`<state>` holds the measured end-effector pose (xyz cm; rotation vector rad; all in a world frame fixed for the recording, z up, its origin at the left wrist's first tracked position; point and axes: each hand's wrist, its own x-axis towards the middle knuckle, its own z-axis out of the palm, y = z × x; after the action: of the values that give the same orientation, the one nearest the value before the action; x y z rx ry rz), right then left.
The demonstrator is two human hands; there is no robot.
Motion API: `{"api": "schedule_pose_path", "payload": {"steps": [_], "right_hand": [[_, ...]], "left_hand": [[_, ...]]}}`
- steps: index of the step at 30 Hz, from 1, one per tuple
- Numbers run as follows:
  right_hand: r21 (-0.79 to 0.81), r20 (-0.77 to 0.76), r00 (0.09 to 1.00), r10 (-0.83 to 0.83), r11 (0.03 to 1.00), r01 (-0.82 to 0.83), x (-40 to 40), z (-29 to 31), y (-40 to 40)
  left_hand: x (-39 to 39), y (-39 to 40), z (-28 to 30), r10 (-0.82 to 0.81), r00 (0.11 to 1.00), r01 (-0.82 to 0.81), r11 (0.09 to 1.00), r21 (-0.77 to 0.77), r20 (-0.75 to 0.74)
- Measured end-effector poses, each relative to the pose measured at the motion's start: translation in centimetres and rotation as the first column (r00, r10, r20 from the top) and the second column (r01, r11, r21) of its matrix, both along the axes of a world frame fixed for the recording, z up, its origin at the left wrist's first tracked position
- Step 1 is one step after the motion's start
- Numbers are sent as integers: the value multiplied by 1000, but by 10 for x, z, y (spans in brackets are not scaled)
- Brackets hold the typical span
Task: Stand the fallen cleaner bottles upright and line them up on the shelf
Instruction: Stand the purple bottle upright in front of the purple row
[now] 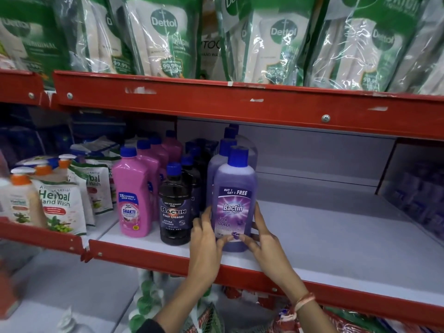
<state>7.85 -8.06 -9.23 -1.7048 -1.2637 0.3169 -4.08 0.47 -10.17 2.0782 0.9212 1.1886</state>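
A purple Bactin floor cleaner bottle (234, 200) with a blue cap stands upright at the front of the white shelf (336, 239). My left hand (207, 239) grips its lower left side and my right hand (263, 239) its lower right side, fingertips meeting under the label. More purple bottles (224, 150) stand in a row behind it. To its left stand a black Bactin bottle (175, 205) and a pink Shakti bottle (132, 195), each heading a row of upright bottles.
The shelf's red front rail (312, 287) runs below my wrists. A red upper shelf (240, 102) carries Dettol refill pouches (165, 37). Herbal hand wash pouches (60, 207) and pump bottles stand on the left. White shelf surface stretches to the right of the purple bottles.
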Motion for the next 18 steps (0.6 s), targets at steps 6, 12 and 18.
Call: {"api": "schedule_pose_path", "payload": {"steps": [6, 12, 18], "right_hand": [[-3, 55, 998, -27, 1000, 27, 1, -1, 0], [6, 104, 985, -134, 991, 134, -15, 3, -7], [453, 263, 783, -564, 789, 416, -83, 1, 10]], "left_hand": [[-3, 2, 1, -49, 999, 50, 998, -40, 6], [-15, 8, 1, -186, 982, 188, 980, -58, 42], [-102, 32, 4, -192, 925, 155, 978, 136, 327]]}}
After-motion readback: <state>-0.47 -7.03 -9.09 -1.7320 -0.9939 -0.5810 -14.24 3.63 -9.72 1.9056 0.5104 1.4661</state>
